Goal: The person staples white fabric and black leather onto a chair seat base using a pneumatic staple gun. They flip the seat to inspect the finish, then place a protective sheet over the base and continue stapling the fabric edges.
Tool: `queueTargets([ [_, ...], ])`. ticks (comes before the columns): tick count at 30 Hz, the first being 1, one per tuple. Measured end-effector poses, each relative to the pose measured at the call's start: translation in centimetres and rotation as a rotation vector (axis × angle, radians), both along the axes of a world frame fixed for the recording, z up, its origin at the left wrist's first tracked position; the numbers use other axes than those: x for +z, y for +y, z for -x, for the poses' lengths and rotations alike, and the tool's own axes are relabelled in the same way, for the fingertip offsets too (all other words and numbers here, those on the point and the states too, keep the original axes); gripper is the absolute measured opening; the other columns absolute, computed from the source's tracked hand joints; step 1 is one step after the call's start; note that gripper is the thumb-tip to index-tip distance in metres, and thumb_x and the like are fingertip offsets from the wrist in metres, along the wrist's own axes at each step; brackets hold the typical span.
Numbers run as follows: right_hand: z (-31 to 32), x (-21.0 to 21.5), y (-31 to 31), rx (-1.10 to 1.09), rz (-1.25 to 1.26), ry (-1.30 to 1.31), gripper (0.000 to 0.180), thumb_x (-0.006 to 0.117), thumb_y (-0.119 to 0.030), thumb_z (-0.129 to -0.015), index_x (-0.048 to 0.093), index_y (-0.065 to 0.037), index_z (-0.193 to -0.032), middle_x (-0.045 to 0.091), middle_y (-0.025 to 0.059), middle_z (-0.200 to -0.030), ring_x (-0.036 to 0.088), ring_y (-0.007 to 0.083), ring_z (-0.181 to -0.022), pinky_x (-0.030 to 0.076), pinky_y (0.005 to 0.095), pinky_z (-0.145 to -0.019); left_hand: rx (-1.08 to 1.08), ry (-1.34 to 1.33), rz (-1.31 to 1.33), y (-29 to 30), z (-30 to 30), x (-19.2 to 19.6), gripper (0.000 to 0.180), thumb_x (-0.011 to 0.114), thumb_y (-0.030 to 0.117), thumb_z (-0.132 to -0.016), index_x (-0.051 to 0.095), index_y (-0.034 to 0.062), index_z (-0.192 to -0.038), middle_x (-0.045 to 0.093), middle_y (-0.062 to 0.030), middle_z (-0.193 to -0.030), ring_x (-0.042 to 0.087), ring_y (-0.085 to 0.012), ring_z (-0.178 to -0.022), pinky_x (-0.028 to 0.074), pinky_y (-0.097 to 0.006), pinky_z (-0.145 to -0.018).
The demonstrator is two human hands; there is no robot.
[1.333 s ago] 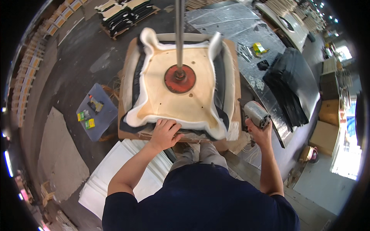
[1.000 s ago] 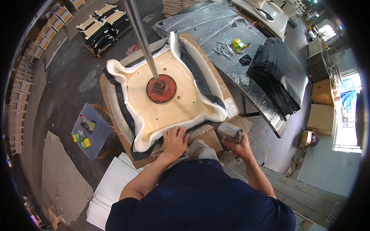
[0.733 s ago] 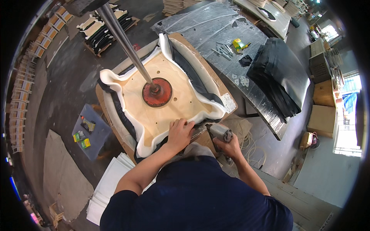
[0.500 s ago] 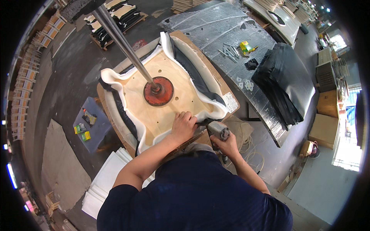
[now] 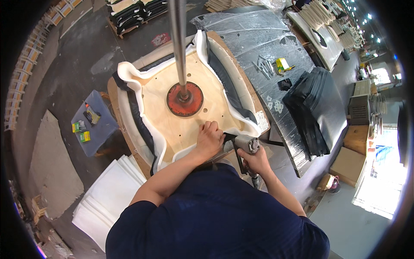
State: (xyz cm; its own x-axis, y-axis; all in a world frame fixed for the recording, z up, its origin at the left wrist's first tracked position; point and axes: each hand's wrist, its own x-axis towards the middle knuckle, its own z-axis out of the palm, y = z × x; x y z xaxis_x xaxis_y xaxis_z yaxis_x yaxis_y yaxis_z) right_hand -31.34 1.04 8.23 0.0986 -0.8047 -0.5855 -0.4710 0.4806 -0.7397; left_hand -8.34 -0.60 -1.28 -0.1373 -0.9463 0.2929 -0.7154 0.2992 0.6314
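A pale wooden seat board (image 5: 157, 108) lies underside up, ringed by white padding (image 5: 126, 71) and a black cover (image 5: 221, 80). A round red pad (image 5: 173, 103) on a metal rod (image 5: 177, 39) presses on the board's middle. My left hand (image 5: 209, 141) is closed at the near edge, its fingers curled on the black cover; the fingertips are partly hidden. Gripped in my right hand (image 5: 256, 161) is a grey air staple gun (image 5: 246, 144). Its nose points left, close beside my left fingers at the edge.
To the right, a plastic-covered table (image 5: 241, 34) bears a stack of black sheets (image 5: 319, 112), loose staple strips (image 5: 264, 68) and a yellow box (image 5: 282, 65). Left, a low stand (image 5: 97, 140) carries another tool (image 5: 92, 115). White sheets (image 5: 103, 194) are stacked at lower left.
My view has shifted, so the rod stands more upright in it. The staple gun has turned, and its nose is now nearer my left fingers. Both hands keep their holds.
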Motion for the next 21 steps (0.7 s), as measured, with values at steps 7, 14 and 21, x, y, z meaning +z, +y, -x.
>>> queueTargets([
  [7, -2.6, 1.0, -4.0, 0.065, -0.045, 0.094, 0.033, 0.088, -0.027, -0.096, 0.076, 0.002, -0.108, 0.073, 0.0027, -0.080, 0.065, 0.0101, -0.055, 0.052, 0.0302, -0.050, 0.114, 0.096, -0.032, -0.5, 0.8, -0.6, 0.016, 0.082, 0.020, -0.086, 0.075, 0.0089, -0.078, 0.061, -0.0076, -0.101, 0.057, -0.0313, -0.108, 0.042, -0.050, -0.095],
  [14, -4.2, 1.8, -6.4, 0.171, -0.082, 0.238, 0.033, 0.088, -0.030, -0.096, 0.079, 0.001, -0.101, 0.070, 0.0022, -0.071, 0.065, 0.0113, -0.052, 0.051, 0.0330, -0.049, 0.141, 0.116, -0.078, -0.7, 1.1, -1.1, 0.013, 0.082, 0.020, -0.086, 0.076, 0.0092, -0.080, 0.061, -0.0088, -0.105, 0.057, -0.0319, -0.112, 0.042, -0.050, -0.098],
  [21, -4.9, 1.8, -7.2, 0.213, -0.003, 0.254, 0.032, 0.089, -0.028, -0.095, 0.078, 0.002, -0.100, 0.071, 0.0036, -0.071, 0.065, 0.0122, -0.051, 0.050, 0.0334, -0.049, 0.129, 0.066, -0.116, -0.5, 1.0, -1.0, 0.013, 0.082, 0.022, -0.087, 0.077, 0.0107, -0.083, 0.061, -0.0089, -0.108, 0.056, -0.0319, -0.114, 0.041, -0.049, -0.099],
])
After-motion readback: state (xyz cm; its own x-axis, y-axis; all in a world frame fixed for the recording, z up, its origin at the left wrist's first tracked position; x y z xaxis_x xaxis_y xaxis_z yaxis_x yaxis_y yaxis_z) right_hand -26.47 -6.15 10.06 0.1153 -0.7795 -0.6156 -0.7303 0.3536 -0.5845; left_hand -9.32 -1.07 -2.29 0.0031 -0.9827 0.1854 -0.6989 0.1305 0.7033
